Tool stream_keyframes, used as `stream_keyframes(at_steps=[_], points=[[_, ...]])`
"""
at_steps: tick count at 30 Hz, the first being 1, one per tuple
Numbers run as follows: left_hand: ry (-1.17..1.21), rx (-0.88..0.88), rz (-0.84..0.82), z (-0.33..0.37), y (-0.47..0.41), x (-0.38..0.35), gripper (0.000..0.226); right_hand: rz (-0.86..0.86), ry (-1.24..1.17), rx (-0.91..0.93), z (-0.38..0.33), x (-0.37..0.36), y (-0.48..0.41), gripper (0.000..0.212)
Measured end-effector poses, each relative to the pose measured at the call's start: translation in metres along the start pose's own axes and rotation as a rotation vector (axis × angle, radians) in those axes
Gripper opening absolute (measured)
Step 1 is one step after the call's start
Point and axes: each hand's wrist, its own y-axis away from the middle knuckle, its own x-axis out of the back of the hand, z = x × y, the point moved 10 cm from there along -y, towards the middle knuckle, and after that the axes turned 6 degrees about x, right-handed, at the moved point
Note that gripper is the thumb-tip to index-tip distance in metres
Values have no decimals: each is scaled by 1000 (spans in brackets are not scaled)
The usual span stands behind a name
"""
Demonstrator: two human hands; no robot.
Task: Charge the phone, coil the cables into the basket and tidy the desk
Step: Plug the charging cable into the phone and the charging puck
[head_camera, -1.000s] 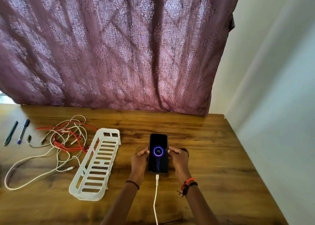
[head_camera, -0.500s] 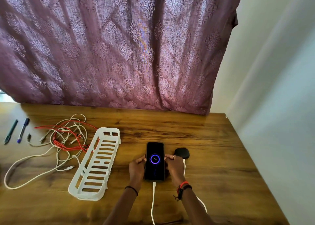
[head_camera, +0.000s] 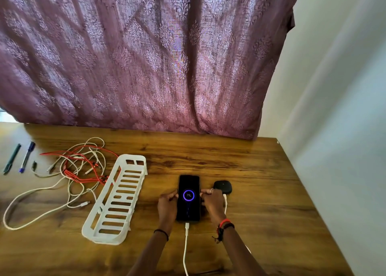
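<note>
A black phone (head_camera: pixel 188 198) lies flat on the wooden desk (head_camera: pixel 261 192), its screen showing a purple charging ring with 79%. A white charging cable (head_camera: pixel 185 248) is plugged into its near end. My left hand (head_camera: pixel 167 205) grips the phone's left edge and my right hand (head_camera: pixel 211 202) grips its right edge. A white slatted basket (head_camera: pixel 116 200) lies empty to the left. Beyond it sprawls a tangle of white and red cables (head_camera: pixel 71 171).
A small black charger puck (head_camera: pixel 222 187) with a white lead sits just right of the phone. Two pens (head_camera: pixel 19 157) lie at the far left. A purple curtain (head_camera: pixel 146 56) hangs behind the desk, and a white wall (head_camera: pixel 334 150) borders its right edge.
The phone and both hands slid toward me on the desk, uncovering the black puck behind my right hand. The basket and the cable tangle stayed put.
</note>
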Motion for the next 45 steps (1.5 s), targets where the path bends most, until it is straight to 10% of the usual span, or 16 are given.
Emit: stream_keyframes(at_steps=[21,36,45], points=[[-42,-163,125,44,8,9,32,56,-125,92,-15,45,-8,18],[-536,-431,-376,82,44,-144,65,130,187,153,-2,105,-29,36],[-630,-437,-373,77,40,-153,68,14,276,205,3,91,-24,36]])
